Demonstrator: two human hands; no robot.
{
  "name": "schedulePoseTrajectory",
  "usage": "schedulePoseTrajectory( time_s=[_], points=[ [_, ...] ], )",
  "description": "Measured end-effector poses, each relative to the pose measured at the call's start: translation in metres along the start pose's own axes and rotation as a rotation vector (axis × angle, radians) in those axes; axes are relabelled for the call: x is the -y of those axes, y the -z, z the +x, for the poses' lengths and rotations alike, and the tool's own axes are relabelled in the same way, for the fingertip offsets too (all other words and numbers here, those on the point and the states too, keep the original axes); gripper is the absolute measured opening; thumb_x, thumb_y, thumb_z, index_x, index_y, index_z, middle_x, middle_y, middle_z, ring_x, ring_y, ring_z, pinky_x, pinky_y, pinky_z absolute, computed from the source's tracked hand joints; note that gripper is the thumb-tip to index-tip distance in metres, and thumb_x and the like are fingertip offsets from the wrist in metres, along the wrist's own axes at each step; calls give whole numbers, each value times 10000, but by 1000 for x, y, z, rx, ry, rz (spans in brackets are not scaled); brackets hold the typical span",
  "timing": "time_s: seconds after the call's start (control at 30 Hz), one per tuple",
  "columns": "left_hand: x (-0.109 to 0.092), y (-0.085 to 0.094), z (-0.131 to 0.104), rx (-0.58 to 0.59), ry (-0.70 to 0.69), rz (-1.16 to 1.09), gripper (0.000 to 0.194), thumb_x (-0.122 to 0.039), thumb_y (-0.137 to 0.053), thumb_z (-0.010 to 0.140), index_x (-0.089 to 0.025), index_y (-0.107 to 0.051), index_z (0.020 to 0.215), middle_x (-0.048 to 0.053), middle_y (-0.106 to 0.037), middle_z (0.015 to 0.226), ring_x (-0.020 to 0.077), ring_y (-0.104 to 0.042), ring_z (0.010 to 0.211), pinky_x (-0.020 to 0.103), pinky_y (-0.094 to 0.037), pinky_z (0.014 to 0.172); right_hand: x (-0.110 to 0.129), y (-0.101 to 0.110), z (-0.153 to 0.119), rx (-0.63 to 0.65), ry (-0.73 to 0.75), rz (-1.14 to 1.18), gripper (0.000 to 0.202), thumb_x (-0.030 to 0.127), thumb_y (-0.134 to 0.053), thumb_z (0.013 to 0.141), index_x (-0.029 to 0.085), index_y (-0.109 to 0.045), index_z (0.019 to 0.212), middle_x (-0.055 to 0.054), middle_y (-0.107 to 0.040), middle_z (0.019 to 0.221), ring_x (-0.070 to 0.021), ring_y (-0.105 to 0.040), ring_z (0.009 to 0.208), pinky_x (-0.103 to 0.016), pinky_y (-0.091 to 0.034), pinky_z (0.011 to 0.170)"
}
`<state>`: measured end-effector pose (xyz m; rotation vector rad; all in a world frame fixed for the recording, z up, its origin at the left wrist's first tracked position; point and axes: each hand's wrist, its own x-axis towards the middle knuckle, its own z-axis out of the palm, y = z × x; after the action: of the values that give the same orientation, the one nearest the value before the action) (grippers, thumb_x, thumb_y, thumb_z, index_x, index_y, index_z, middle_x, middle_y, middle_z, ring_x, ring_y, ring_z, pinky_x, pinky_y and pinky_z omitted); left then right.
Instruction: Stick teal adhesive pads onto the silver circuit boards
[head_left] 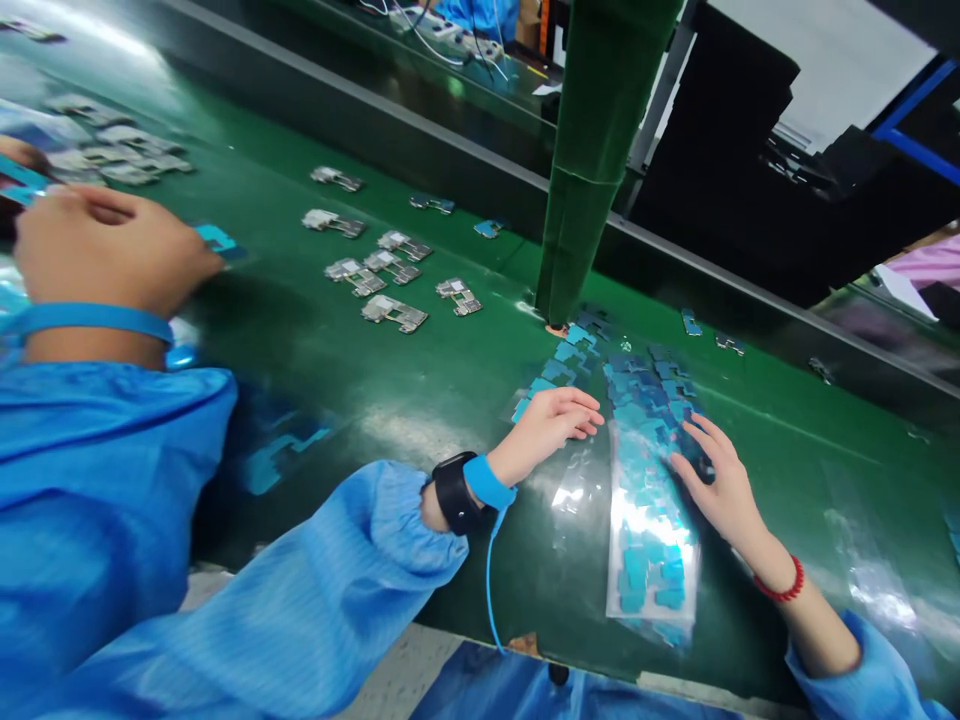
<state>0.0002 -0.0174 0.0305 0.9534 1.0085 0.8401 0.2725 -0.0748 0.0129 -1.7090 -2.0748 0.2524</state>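
Note:
My left hand [546, 430], with a blue band and a black watch at the wrist, hovers beside a slanting row of small blue pieces [559, 368]. Its fingers are stretched out with nothing visible in them. To the right, my right hand [718, 485], wearing a red beaded bracelet, is spread open. Its thumb and fingertips are at the right edge of a long patch of overlapping blue pieces [634, 385]; whether they touch it I cannot tell. Below, a clear plastic sheet or bag [651, 520] shows more blue pieces.
Another person's hand [112, 240] is at the far left, near a blue part [216, 238]. Several metallic parts [394, 312] lie scattered on the green table [450, 370]. A green post [581, 160] stands behind the blue pieces. A blue cord [489, 590] hangs from my left wrist.

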Motion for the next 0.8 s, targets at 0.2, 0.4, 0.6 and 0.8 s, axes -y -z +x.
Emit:
schedulePoseTrajectory(
  time_s=[0.2,0.4,0.6,0.8],
  points=[
    [6,-3,4,59,-38,177,142,-118,-595,707,-135,-672,825,74,-737,893,178,-689,833,315,-506,847,17,-16,0,-73,90,-13,441,496,-561,897,169,-617,1187,-173,-573,1307,-324,-526,1221,-556,-424,1017],
    [13,-1,4,95,-98,325,158,-140,-580,724,-153,-668,855,39,-730,775,190,-703,788,312,-543,792,19,-11,-4,-94,145,-8,361,377,-514,946,170,-590,1232,-160,-540,1360,-293,-496,1272,-518,-417,1052],
    [15,-4,0,109,-192,456,219,-141,-533,762,-126,-660,940,88,-727,918,184,-701,852,304,-555,824,30,-9,-16,39,219,-61,458,380,-556,927,167,-532,1332,-157,-492,1416,-311,-462,1306,-519,-418,1057],
    [17,-5,-5,132,-345,639,301,-159,-542,785,-129,-664,1059,115,-686,1135,204,-677,941,350,-539,892,34,-8,-15,-52,183,-12,336,347,-571,921,176,-624,1205,-141,-603,1293,-274,-556,1207,-463,-461,1024]
  ],
)
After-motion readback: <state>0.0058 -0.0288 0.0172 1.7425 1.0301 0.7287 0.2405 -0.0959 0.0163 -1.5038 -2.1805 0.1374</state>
